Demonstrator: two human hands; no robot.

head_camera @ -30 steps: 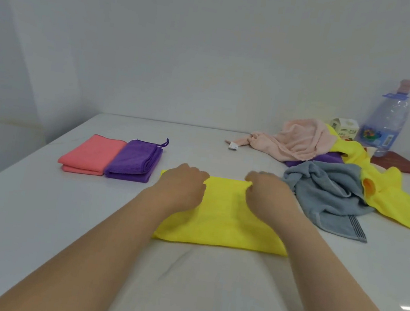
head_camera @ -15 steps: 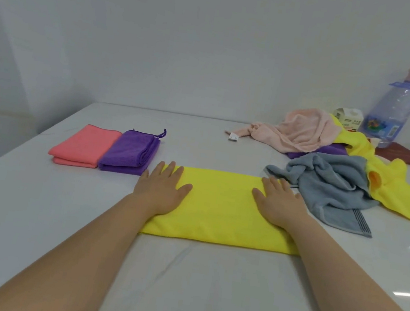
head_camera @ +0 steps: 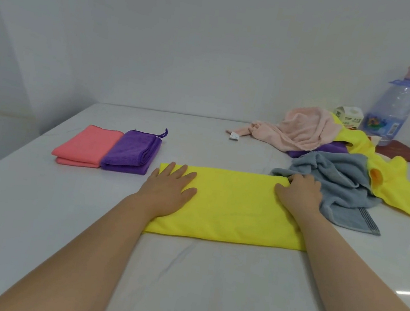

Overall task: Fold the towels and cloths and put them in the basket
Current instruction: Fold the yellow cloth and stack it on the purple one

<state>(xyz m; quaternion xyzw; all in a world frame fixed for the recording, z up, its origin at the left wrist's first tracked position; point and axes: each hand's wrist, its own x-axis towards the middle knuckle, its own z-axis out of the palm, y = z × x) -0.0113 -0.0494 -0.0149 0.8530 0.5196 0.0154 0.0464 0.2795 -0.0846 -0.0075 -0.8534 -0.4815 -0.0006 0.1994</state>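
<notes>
Pressing flat-fingered, left hand [head_camera: 170,190] pins the smooth folded yellow cloth [head_camera: 233,206]; right hand [head_camera: 298,195] grips its far corner.

The yellow cloth [head_camera: 231,206] is lying matt, fine-napped, on a table [head_camera: 33,210] gleaming smooth and glossy. Right of it, grey towel [head_camera: 339,184] is showing coarser terry; farther right, clear plastic bottle [head_camera: 389,112] is glinting.

A pale, glossy, marble-look surface [head_camera: 33,210] meets plain grey walls [head_camera: 189,34]. At its far right corner stands a large, clear blue plastic water bottle [head_camera: 389,110] with a pink pump top, on a flat dark red mat [head_camera: 406,154]. Just left of the bottle sits a small white carton [head_camera: 350,117].
</notes>
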